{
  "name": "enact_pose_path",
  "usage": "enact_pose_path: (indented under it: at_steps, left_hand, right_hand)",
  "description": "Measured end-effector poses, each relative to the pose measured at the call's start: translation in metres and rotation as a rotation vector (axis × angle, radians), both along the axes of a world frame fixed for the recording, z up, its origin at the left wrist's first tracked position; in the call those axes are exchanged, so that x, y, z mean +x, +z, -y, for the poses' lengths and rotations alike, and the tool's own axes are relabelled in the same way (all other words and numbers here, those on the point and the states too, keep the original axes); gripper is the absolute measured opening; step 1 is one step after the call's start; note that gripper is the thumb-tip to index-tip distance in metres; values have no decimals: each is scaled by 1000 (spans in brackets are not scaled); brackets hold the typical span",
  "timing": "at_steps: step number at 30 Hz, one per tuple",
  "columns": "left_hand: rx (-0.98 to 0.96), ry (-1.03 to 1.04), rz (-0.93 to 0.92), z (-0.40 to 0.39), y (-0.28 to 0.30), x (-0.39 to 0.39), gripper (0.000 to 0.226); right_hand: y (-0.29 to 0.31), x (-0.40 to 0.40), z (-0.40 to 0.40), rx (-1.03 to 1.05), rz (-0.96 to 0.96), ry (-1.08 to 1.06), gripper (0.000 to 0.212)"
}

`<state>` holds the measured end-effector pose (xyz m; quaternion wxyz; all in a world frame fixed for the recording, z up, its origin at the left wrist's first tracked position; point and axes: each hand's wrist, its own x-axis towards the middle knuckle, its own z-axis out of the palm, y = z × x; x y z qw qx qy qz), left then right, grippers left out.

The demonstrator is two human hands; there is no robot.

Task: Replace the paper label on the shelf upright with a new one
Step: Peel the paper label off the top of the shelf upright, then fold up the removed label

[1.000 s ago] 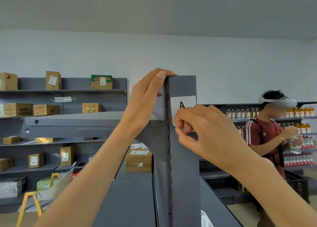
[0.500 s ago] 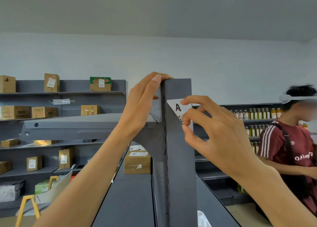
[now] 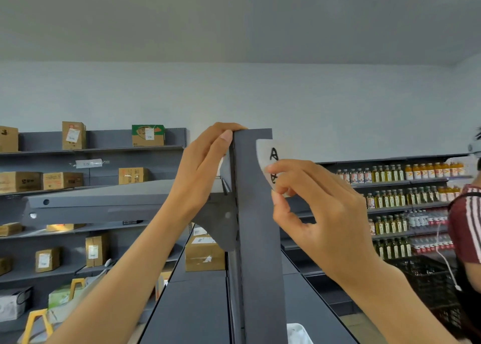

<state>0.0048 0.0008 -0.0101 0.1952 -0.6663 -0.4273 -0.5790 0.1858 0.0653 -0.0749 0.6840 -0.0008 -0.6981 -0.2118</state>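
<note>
- Grey metal is making the shelf upright (image 3: 260, 239), which is standing straight in the middle, and the left hand (image 3: 200, 172) is gripping its top edge, the fingers curling over the corner.
- The right hand (image 3: 312, 205) is pinching the white paper label (image 3: 268, 158) between thumb and fingers, just beside the upper right edge of the upright.
- The label is showing a black handwritten "A"; it is bending, and I cannot tell if any part is touching the metal.
- Cardboard boxes (image 3: 132, 175) are sitting on the shelves at the left.
- Bottles (image 3: 390, 174) are filling the shelves at the right, where a person in a red shirt (image 3: 466, 229) is standing.
</note>
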Motion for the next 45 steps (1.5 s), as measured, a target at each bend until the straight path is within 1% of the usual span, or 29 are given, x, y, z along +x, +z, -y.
enact_pose_path:
  at_steps: [2,5,8,10,12,15,17,18,20,22,24,26,27,29,32,35,38,42,45]
  left_hand:
    - [37,24,-8,3,-8,4,34]
    - [174,72,-36,15,-30,17,40]
    - [263,130,-58,26,-44,31,36]
    - [248,155,-71,28,-43,38,31]
    - [197,163,-45,27,-36,41,23]
    - [137,114,65,28,-29,44,20]
    - [118,57,149,31,-28,47,17]
    - [109,35,182,34,-29,49,16]
    - [62,14,232,40,-31,49,15]
    - [-34,-7,248,47,-34,46,15]
    - [-146,-44,224,53,-38,44,18]
    - [-215,-102,202,58,-44,44,26]
    - [-228,-118,196,59,-45,43,31]
    - [-229,-113,201,59,-47,43,39]
    - [-210,-103,210,59,-47,44,44]
    - [-215,-93,226,63,-53,46,45]
    - [-187,-34,239,67,-64,49,42]
    - [-108,16,276,67,-77,53,38]
    - [-52,108,278,62,-89,53,31]
  right_hand:
    - [3,-3,0,-11,-9,5,6]
    - [7,-11,-1,-25,-28,6,6]
    - [13,-19,0,-31,-44,-2,7]
    - [17,-23,1,-24,-59,-8,6]
    - [19,-26,1,-5,-81,-7,2]
    - [19,-29,-1,30,-104,22,10]
    - [17,-29,-3,16,-69,69,10]
    - [15,-27,-4,-25,-38,113,13]
    - [11,-20,-2,-172,37,267,24]
    - [7,-11,0,-307,115,403,28]
    - [6,-4,-1,-414,215,462,30]
    - [5,-2,-3,-537,307,508,32]
    - [6,-2,-3,-587,321,532,33]
    - [7,-2,-2,-662,289,610,35]
    - [8,-2,1,-723,223,735,34]
    - [3,-2,6,-740,206,754,33]
    - [-5,1,11,-756,225,734,35]
    - [-15,3,16,-776,246,650,36]
    - [-23,2,22,-771,221,579,29]
